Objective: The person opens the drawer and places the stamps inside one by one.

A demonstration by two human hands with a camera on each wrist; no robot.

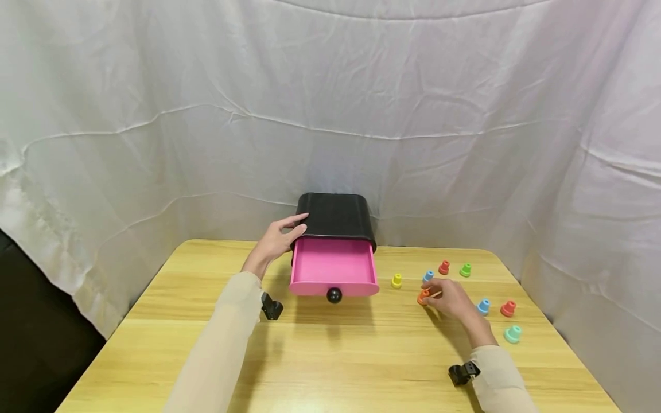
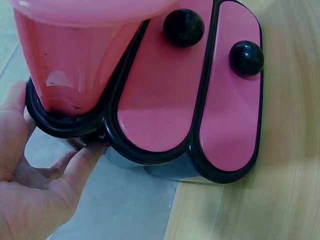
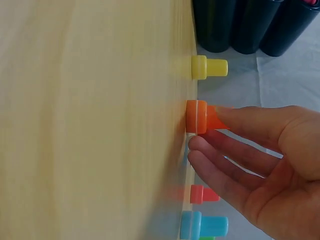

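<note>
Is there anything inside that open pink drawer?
No, the head view shows the pulled-out pink drawer with only its bare pink bottom.

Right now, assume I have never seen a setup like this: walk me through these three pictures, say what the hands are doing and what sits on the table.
There is no machine here: a person works with two bare hands and wears three cameras. The wide picture comes from the head, looking down at a wooden table hung round with white cloth. The other two come from the wrists, so each shows its own hand from close by.

The left hand rests against the side of a small black cabinet. Its top pink drawer is pulled out; the left wrist view shows two more drawers below it, closed, each with a black knob.

The right hand pinches an orange peg that still seems to touch the table. Around it stand more small pegs: yellow, blue, red, green and teal.
</note>
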